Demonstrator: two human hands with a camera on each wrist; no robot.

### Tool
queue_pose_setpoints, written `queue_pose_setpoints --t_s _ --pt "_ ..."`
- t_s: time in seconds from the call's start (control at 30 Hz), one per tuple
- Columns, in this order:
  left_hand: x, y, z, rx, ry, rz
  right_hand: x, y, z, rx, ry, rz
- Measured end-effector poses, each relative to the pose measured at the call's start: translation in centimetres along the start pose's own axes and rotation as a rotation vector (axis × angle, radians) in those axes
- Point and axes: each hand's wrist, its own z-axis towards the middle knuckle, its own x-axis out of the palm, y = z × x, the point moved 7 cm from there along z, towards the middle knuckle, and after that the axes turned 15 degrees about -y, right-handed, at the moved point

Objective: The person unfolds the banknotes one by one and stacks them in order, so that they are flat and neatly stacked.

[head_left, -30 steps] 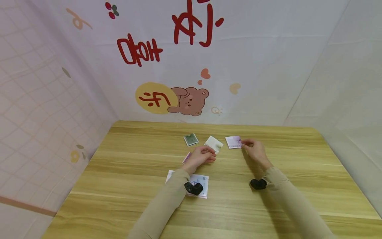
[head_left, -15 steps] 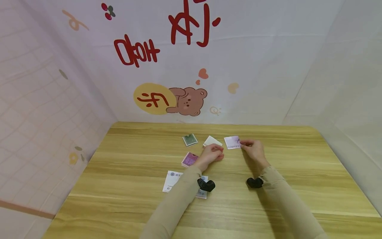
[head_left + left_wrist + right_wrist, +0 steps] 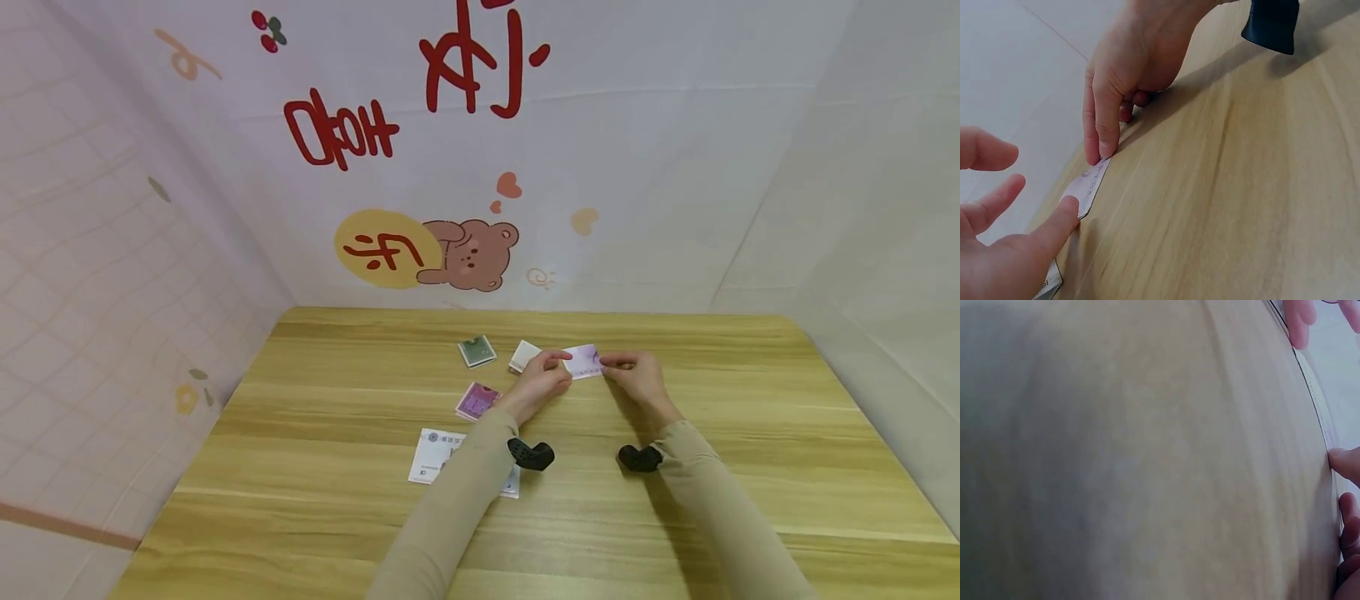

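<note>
A pale purple folded banknote (image 3: 583, 362) lies between the hands near the back of the table. My right hand (image 3: 639, 382) pinches its right end with fingertips and thumb. My left hand (image 3: 542, 385) is at its left end; in the left wrist view the left thumb (image 3: 1063, 215) touches the banknote's near end, while the other fingers are spread apart from it. Partly behind the left hand lies a whitish folded banknote (image 3: 522, 356). The right wrist view catches only fingertips and a thin sliver of paper at its right side.
A green folded banknote (image 3: 477, 351) and a magenta one (image 3: 477, 401) lie left of the hands. Pale blue-white banknotes (image 3: 431, 456) lie flat, partly under the left forearm. A patterned cloth wall (image 3: 645, 167) rises behind the wooden table (image 3: 315, 383).
My left hand has moved right, from the whitish banknote to the left end of the purple one. The right hand keeps its grip; the purple banknote has tilted slightly.
</note>
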Motion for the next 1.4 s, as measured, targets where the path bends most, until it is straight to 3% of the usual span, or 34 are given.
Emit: queue_pose_setpoints --t_s 0.23,0.5,0.67,0.87,1.0,1.17,1.4 --pt "0.0 -0.3 0.2 -0.036 0.021 -0.112 0.2 0.2 0.3 -0.012 0.019 0.010" --pt "-0.3 0.2 0.7 -0.063 -0.037 -0.232 0.4 0.5 0.4 -0.033 0.044 0.014" --pt "0.0 0.7 1.0 -0.014 -0.053 -0.171 0.7 0.6 0.1 -0.057 0.069 0.039" --pt "-0.4 0.8 0.8 0.080 -0.125 -0.029 0.8 0.8 -1.0 -0.098 0.125 0.069" --pt "-0.7 0.5 0.6 0.142 -0.146 0.015 0.7 1.2 -2.0 -0.099 0.176 0.069" --pt "-0.7 0.0 0.1 0.197 -0.120 0.008 0.2 1.8 -3.0 -0.079 0.190 0.095" --pt "-1.6 -0.1 -0.3 0.198 -0.133 -0.004 -0.2 2.5 -4.1 -0.076 0.205 0.209"
